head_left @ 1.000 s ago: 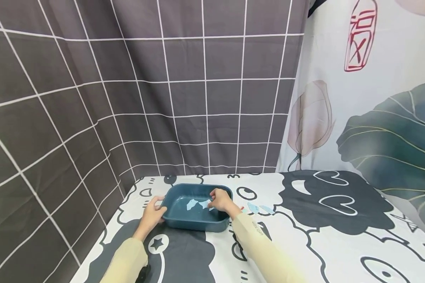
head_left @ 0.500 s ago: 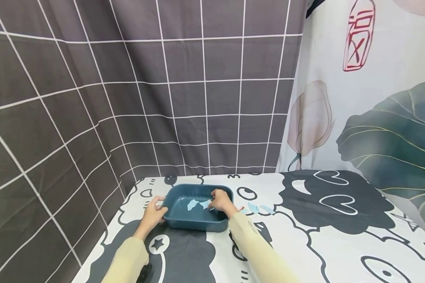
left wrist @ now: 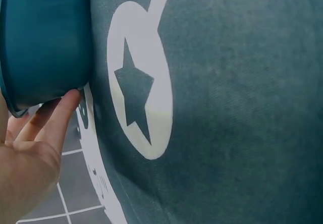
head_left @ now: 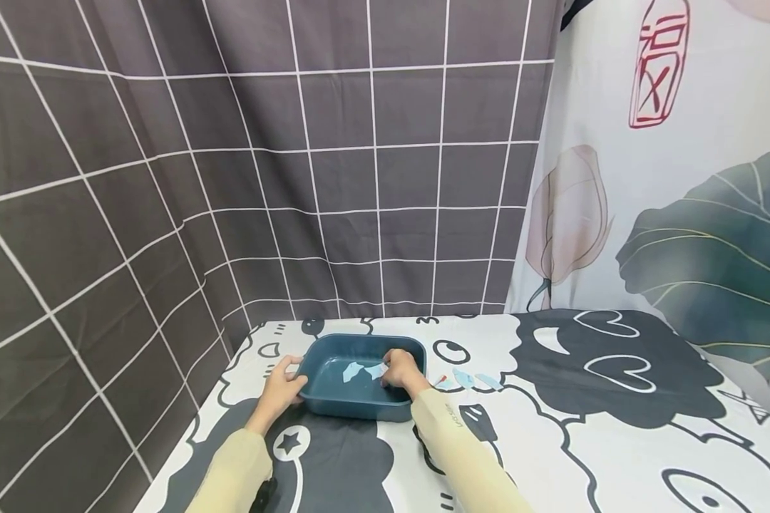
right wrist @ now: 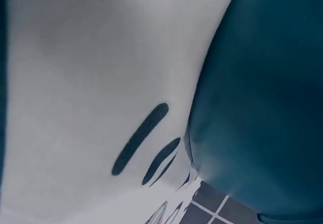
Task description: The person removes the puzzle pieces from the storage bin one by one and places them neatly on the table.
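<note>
Here left hand (head_left: 281, 388) grips basin (head_left: 359, 410), bent-fingered right hand (head_left: 403, 370) inside

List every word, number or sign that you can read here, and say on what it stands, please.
Red sign on the white curtain: characters not surely readable; the lower resembles "X".
Lettering on the right sleeve: too small to read.
Mark like a sideways "3" on the tablecloth: probably drawing.
Blue box: no text visible.

The black-and-white patterned tabletop (head_left: 539, 456) carries a dark blue tub (head_left: 356, 409) with light-blue pieces (head_left: 464, 379) beside it.
</note>
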Available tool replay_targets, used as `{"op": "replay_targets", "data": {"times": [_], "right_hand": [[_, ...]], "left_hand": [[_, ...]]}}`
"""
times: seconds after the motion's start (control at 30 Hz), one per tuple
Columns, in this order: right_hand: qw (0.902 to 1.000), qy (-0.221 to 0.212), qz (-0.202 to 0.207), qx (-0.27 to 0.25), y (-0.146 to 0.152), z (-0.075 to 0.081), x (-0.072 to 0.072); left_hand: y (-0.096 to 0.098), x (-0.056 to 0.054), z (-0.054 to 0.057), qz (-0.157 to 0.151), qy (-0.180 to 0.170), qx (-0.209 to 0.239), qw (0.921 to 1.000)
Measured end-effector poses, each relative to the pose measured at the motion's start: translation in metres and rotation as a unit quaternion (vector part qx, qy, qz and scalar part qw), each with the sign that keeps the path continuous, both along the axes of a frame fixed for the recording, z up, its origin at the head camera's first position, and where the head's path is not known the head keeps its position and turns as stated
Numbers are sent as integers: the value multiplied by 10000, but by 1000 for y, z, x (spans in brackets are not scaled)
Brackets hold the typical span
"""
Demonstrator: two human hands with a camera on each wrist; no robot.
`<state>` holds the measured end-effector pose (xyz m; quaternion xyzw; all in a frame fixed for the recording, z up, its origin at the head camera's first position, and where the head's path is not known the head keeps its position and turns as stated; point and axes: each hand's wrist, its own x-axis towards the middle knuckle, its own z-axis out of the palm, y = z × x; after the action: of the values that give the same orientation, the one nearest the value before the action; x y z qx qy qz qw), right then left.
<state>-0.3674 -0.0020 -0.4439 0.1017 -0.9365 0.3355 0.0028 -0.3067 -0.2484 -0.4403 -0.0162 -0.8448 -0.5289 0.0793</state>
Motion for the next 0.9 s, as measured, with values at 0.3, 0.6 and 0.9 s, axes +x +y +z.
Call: {"op": "replay_targets", "data": {"times": [0.3,0.6,0.9], "right_hand": [[9994,210,81,-254,4,2,4],[9961,383,171,-782,3,0,5],[9925,491,377,-1051,-5,3,9]], "left_hand": [[6,-2,2,215,-300,-34,9993],[7,-3,-2,204,-268,-42,9994],[2,-5,-3,318,-270,-65,9991]]}}
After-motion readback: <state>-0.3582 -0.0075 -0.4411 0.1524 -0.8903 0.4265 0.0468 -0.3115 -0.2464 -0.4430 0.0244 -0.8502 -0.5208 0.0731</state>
